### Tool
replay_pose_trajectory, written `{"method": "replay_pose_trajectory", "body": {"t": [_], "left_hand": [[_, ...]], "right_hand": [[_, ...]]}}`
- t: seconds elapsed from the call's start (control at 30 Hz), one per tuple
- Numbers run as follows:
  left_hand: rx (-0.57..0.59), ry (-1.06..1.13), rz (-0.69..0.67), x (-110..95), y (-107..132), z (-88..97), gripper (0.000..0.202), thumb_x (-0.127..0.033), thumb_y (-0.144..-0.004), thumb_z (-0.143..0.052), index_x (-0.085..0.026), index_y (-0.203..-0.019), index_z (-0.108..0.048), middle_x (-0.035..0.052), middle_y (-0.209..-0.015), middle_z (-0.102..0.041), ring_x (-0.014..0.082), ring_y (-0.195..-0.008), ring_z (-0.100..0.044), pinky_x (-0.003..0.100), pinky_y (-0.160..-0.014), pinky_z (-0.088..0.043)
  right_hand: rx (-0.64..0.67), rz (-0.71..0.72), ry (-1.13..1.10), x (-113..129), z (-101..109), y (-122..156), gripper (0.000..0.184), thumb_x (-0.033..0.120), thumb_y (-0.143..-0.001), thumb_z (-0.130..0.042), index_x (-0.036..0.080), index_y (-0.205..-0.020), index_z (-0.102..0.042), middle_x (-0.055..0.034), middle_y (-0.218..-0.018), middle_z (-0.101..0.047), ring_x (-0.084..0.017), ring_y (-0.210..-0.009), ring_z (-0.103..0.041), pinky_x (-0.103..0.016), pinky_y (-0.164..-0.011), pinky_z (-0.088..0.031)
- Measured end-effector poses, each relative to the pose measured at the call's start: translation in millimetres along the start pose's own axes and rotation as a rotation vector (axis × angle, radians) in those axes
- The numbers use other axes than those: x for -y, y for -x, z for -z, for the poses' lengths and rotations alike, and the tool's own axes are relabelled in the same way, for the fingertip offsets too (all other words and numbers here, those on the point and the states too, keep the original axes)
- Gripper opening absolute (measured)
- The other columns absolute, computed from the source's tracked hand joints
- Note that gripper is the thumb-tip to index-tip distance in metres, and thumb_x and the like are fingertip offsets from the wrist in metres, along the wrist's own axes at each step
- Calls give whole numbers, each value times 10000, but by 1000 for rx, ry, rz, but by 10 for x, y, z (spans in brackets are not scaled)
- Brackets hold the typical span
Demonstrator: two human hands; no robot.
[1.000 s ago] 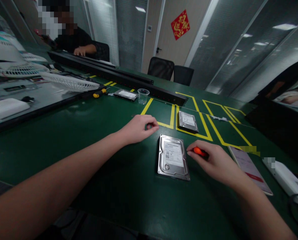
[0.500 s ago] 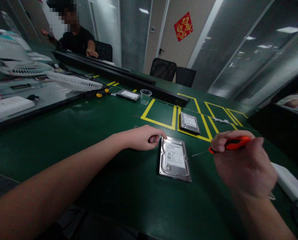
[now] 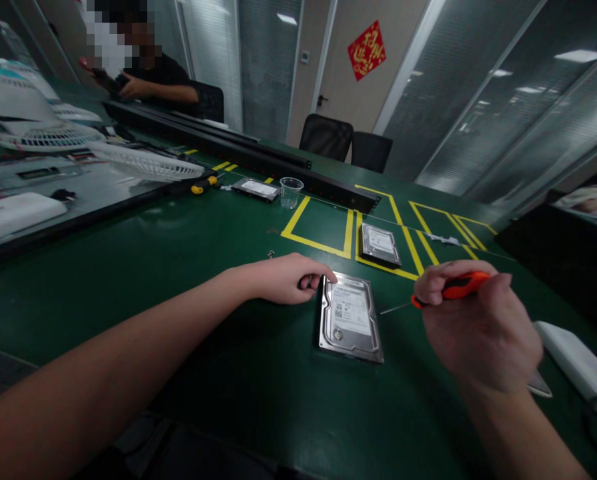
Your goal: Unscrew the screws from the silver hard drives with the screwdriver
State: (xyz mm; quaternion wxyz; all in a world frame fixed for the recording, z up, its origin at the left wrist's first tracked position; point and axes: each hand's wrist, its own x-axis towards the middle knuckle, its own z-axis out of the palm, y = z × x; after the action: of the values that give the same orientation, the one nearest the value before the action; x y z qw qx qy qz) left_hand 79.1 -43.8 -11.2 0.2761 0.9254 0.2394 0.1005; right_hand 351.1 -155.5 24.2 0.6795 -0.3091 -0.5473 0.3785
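Observation:
A silver hard drive [image 3: 351, 319] lies label up on the green table [image 3: 188, 267] in front of me. My left hand [image 3: 288, 278] rests on the table at the drive's far left corner, fingers curled, index fingertip touching the drive's edge. My right hand [image 3: 478, 327] is raised to the right of the drive, closed on an orange-handled screwdriver [image 3: 453, 288]. Its thin shaft points left toward the drive and stops just short of it.
A second hard drive [image 3: 379, 244] lies inside a yellow-taped box [image 3: 348, 230]. Farther back are a clear plastic cup [image 3: 290, 192], a third drive [image 3: 256, 189], a yellow-handled screwdriver [image 3: 202, 186] and a long black bar [image 3: 258, 163]. A white device [image 3: 573, 357] lies at right. A small screw [image 3: 271, 253] lies left of my hand. Another person sits at far left.
My right hand lifted the screwdriver off the table beside the drive and now holds it raised, tip pointing left. My left hand slid right to the drive's corner.

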Motion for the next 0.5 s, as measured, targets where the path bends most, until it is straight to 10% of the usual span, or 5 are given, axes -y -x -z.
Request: {"method": "replay_pose_trajectory", "body": {"t": [0.5], "left_hand": [[-27,-5,-29,5,-5,-15,533,-152,-879,-605,-234,-1405,-615,23,-978,-674,147,-827,-616,270,-743,-445]], "right_hand": [[-34,-64,-5,5,-23,-19,465,460,-1051,-412,208,-976,-796,-73,-798,-569,-182,-704,-499,-344,-646,-467]]}}
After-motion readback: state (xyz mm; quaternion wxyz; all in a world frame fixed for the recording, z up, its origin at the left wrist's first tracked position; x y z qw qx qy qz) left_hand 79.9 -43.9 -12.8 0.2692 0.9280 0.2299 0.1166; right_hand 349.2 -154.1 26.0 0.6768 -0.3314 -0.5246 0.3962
